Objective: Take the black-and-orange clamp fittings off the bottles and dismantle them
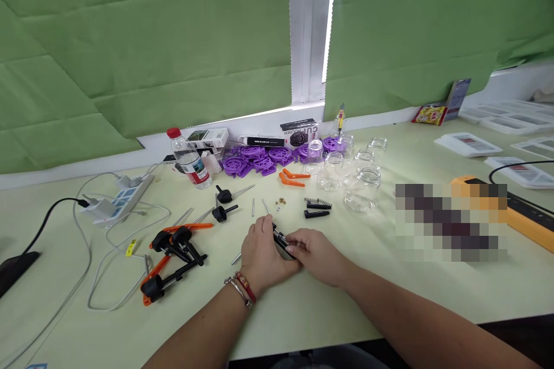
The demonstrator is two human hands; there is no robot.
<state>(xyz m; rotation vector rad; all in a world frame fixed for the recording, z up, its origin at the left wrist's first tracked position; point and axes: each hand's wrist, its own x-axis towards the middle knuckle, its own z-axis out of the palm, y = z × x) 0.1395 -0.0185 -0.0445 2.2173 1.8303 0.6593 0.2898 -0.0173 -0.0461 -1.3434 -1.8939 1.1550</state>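
The slim black part (281,237) sat low in the middle of the scene, slanting between my two hands just above the table (346,314). My left hand (265,253) was wrapped around it from the left, grasping its body, and the right hand (320,253) had thumb and fingertips pinched on its right side. What lay under my fingers was hidden, so I cannot tell how the pieces met there. As I judged it, such fiddly handling called for the left hand to be the steady clamp, the right to press gently along the part's own line, and both wrists to rest low, so that nothing small could spring away.

Just beyond my fingers lay the tiny brass-coloured pieces (282,200), easy to sweep off with a careless knuckle. Right of them lay a coil spring (318,200) and two black pieces (317,214); left, a thin metal pin (253,207). A metal rod (236,258) showed beside my left hand. Farther left were black-capped assemblies (184,235) heaped with orange handles (197,226). On the far side stood clear glass jars (370,176), to the right of the purple parts (255,160), well away from my elbows.
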